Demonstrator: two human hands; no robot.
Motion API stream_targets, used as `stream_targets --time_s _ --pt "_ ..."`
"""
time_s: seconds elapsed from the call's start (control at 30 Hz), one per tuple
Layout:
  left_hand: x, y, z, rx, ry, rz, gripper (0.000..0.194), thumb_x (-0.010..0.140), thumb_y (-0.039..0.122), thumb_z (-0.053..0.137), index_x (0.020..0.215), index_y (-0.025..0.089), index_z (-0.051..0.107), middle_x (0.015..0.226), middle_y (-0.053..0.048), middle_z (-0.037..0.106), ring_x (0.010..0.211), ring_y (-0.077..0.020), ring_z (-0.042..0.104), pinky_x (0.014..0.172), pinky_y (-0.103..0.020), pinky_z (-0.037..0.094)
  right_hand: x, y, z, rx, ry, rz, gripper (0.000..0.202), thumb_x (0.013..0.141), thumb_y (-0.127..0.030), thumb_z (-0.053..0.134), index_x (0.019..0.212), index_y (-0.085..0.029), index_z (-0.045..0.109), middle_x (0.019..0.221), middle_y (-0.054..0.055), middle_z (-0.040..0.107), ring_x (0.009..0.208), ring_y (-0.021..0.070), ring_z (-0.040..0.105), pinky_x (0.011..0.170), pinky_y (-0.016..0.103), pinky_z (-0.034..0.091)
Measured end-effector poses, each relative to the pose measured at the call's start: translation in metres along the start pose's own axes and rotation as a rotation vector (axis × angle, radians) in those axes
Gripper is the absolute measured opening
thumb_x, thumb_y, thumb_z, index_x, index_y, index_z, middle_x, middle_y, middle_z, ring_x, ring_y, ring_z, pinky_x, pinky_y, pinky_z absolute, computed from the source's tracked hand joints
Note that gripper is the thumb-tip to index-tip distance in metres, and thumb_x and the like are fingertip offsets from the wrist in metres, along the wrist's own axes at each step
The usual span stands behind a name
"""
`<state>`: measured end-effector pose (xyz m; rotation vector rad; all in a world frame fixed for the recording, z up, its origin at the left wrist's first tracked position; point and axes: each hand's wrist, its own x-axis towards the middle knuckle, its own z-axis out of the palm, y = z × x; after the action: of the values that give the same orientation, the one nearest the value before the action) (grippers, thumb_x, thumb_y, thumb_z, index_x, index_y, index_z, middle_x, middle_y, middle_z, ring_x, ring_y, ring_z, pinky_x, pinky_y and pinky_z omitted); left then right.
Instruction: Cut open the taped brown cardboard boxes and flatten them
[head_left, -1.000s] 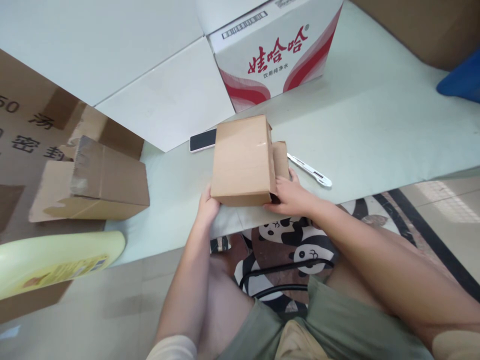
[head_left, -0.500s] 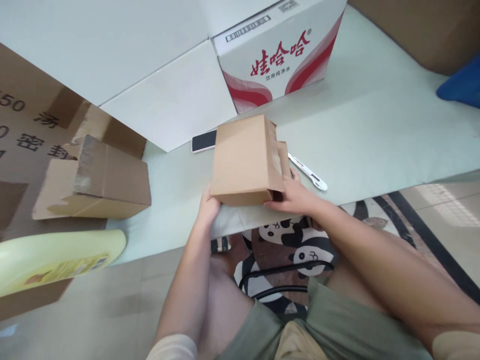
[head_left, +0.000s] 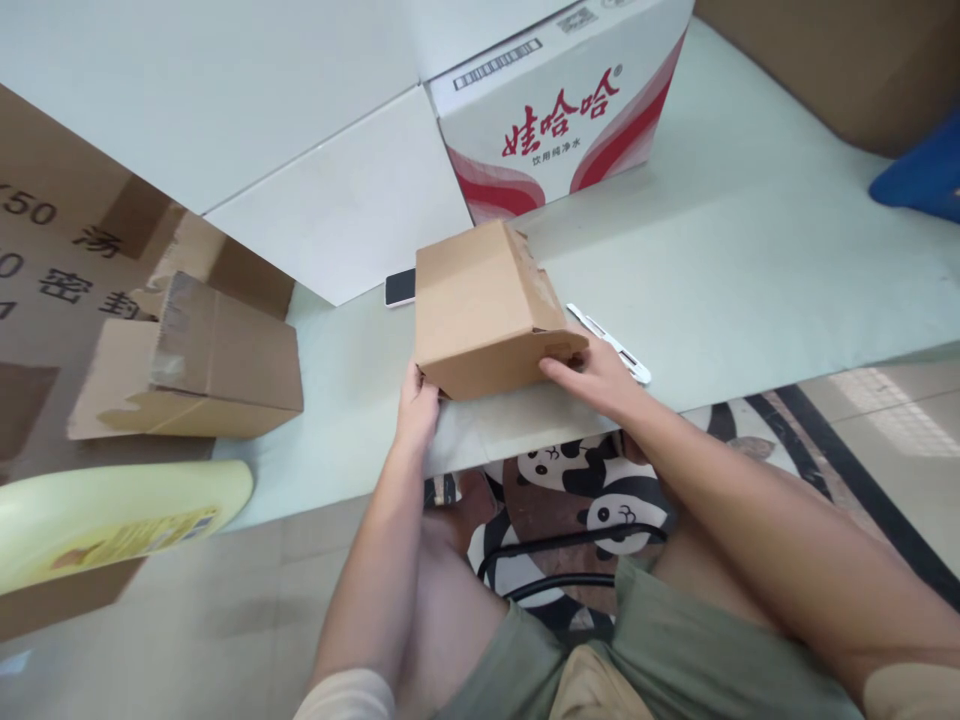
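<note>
A small brown cardboard box (head_left: 480, 300) rests on the pale green tabletop (head_left: 720, 270) near its front edge. At the box's lower left corner, my left hand (head_left: 417, 405) grips it, fingers partly hidden behind the cardboard. My right hand (head_left: 589, 370) holds the loose flap at the right end, thumb on the front side and the other fingers out of sight behind. Just beyond that hand lies a white utility knife (head_left: 611, 343). A dark-screened phone (head_left: 400, 288) sticks out from behind the box on the left.
A white carton with red lettering (head_left: 562, 140) and a large white box (head_left: 345, 190) stand at the back. To the left are an opened cardboard box (head_left: 225, 350) and a pale yellow bottle (head_left: 127, 515). Something blue (head_left: 919, 175) sits at the right edge.
The right-end flaps have folded inward, and my right hand has shifted slightly up and right with them. The box has turned a little and moved slightly left, covering more of the phone.
</note>
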<state>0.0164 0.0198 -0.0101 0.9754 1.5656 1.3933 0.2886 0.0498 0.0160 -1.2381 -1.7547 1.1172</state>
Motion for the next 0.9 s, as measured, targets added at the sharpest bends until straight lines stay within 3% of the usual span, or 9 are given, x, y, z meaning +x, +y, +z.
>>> stream_targets --time_s 0.1,0.2,0.37,0.53,0.73,0.9 --pt "-0.003 0.005 0.004 -0.101 0.075 -0.036 0.039 0.078 0.048 0.073 0.108 0.025 0.067 0.111 -0.009 0.075 0.091 -0.0209 0.071 0.068 -0.028 0.055 0.001 0.0 0.001 0.138 0.011 -0.035 0.039 0.092 -0.049 0.049 0.113 -0.02 0.064 0.108 0.009 0.072 0.105 0.0282 0.066 0.089 0.044 0.053" --pt "-0.007 0.012 0.008 -0.18 0.071 -0.027 0.037 0.076 0.047 0.075 0.105 0.026 0.068 0.111 -0.008 0.075 0.091 -0.0203 0.07 0.07 -0.029 0.055 0.002 0.001 0.002 0.161 0.035 -0.046 0.038 0.093 -0.049 0.047 0.113 -0.022 0.064 0.112 0.008 0.072 0.111 0.0289 0.064 0.094 0.046 0.051" --pt "-0.006 0.019 0.011 -0.239 0.1 -0.077 0.035 0.063 0.03 0.082 0.095 0.023 0.068 0.098 -0.005 0.077 0.083 -0.0192 0.071 0.07 -0.029 0.055 0.0 -0.001 0.001 0.071 0.021 -0.056 0.033 0.094 -0.043 0.047 0.115 -0.022 0.061 0.1 0.007 0.071 0.093 0.025 0.066 0.084 0.042 0.053" --pt "-0.003 0.023 0.017 -0.344 0.211 -0.082 0.032 0.068 0.032 0.077 0.097 0.023 0.068 0.102 -0.005 0.076 0.091 -0.0202 0.07 0.073 -0.03 0.055 -0.002 -0.002 0.002 0.048 -0.049 -0.075 0.032 0.094 -0.039 0.047 0.119 -0.022 0.055 0.09 0.005 0.068 0.08 0.0225 0.064 0.074 0.037 0.052" --pt "-0.005 0.025 0.02 -0.463 0.26 -0.022 0.031 0.068 0.039 0.079 0.091 0.021 0.073 0.097 -0.005 0.077 0.093 -0.0193 0.07 0.077 -0.027 0.054 0.002 0.007 0.008 0.04 -0.072 -0.096 0.042 0.093 -0.038 0.047 0.131 -0.022 0.047 0.092 0.007 0.068 0.081 0.0266 0.065 0.075 0.043 0.053" --pt "-0.004 0.029 0.014 -0.492 0.205 0.085 0.033 0.061 0.033 0.087 0.089 0.021 0.076 0.096 -0.005 0.077 0.097 -0.0196 0.071 0.086 -0.027 0.054 0.002 0.009 0.009 0.021 -0.099 -0.094 0.053 0.089 -0.038 0.05 0.139 -0.02 0.045 0.117 0.014 0.069 0.104 0.035 0.067 0.089 0.054 0.054"
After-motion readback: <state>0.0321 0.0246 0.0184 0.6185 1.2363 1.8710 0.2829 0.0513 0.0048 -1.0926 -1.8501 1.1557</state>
